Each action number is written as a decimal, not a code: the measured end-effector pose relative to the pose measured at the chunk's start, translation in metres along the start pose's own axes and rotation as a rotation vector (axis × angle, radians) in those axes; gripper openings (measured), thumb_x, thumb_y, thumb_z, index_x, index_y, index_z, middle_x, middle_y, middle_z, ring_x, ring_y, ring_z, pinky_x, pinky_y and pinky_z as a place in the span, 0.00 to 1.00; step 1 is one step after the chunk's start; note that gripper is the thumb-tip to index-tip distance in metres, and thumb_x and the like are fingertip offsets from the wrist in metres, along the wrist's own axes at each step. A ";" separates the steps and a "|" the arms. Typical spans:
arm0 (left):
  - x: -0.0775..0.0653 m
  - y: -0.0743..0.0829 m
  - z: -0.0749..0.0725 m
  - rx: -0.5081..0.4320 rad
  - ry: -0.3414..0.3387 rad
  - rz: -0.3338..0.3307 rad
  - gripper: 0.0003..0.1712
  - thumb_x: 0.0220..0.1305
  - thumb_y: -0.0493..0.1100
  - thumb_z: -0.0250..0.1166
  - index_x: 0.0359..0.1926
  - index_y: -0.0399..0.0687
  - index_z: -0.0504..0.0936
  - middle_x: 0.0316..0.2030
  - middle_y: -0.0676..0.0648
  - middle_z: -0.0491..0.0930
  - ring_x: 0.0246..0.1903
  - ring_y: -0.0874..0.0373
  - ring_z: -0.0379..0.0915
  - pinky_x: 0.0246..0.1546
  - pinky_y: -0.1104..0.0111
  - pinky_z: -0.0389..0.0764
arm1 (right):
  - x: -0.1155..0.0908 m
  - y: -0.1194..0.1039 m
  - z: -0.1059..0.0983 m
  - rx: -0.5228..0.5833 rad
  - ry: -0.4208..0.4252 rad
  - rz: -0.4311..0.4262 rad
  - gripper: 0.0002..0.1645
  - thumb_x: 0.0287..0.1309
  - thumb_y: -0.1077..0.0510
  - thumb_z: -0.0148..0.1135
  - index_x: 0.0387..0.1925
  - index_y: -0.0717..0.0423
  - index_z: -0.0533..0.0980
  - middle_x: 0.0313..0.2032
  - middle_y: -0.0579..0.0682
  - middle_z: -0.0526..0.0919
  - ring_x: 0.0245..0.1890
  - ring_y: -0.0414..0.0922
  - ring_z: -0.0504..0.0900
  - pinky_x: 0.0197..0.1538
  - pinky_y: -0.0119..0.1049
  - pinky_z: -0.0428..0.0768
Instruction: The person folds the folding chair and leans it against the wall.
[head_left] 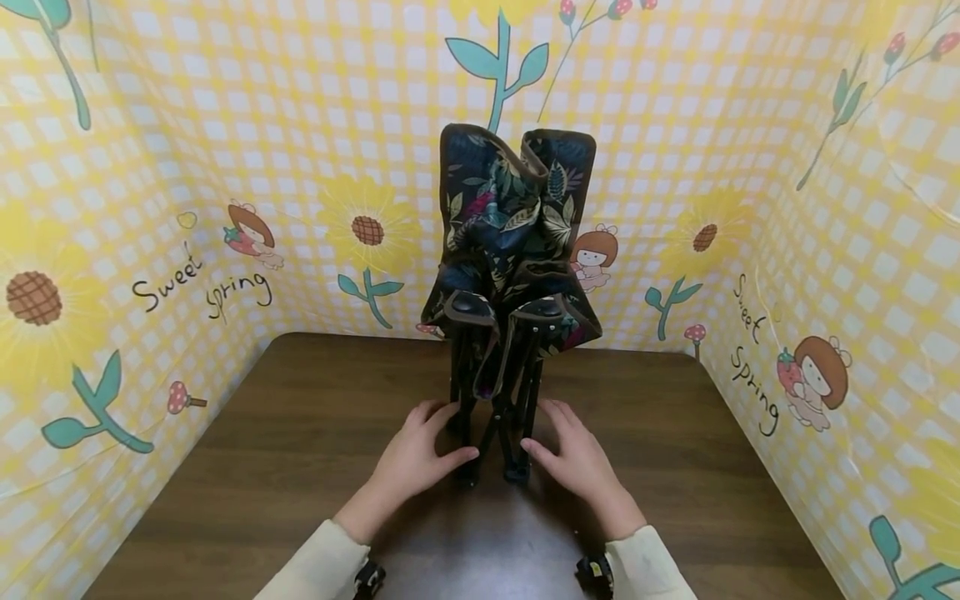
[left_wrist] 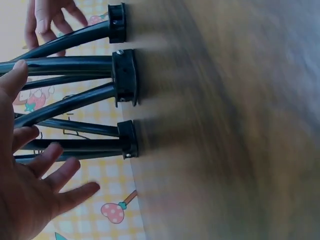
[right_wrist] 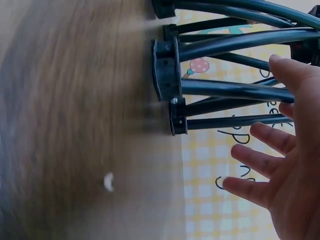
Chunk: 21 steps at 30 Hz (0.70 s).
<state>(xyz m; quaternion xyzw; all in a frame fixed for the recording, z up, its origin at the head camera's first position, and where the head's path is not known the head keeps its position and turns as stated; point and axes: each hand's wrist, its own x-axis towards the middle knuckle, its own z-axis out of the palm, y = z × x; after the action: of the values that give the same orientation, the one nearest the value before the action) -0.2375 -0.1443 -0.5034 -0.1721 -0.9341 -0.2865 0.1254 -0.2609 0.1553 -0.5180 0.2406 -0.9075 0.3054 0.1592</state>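
Note:
A small folding chair (head_left: 498,242) with dark leaf-patterned fabric stands partly folded on the brown table. Its thin black legs (left_wrist: 75,65) run down to dark plastic feet (right_wrist: 166,70), bunched close together. On the left side of the legs is my left hand (head_left: 416,450), its thumb at a front leg and its fingers spread loosely. Opposite it, my right hand (head_left: 581,462) has its thumb tip by the right front leg, with the other fingers extended alongside. Neither hand curls round a leg in the wrist views.
The wooden table (head_left: 300,500) carries the chair near its back edge. Yellow checked cloth (head_left: 630,100) with flowers and cartoon figures hangs behind and on both sides. A small white speck (right_wrist: 108,181) lies on the tabletop. Black wrist devices (head_left: 595,575) sit at the cream sleeves.

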 end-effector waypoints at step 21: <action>0.011 -0.005 0.026 -0.792 -0.006 -0.130 0.30 0.66 0.37 0.71 0.67 0.41 0.74 0.55 0.33 0.81 0.54 0.43 0.80 0.49 0.70 0.82 | 0.006 -0.006 0.020 0.813 -0.054 0.174 0.36 0.69 0.64 0.63 0.75 0.55 0.62 0.63 0.68 0.75 0.56 0.67 0.80 0.46 0.43 0.87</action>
<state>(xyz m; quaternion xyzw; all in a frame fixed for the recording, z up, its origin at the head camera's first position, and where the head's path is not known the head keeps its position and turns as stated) -0.2528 -0.1306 -0.5229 -0.1484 -0.7608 -0.6311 0.0282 -0.2650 0.1366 -0.5276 0.2139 -0.7338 0.6448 0.0011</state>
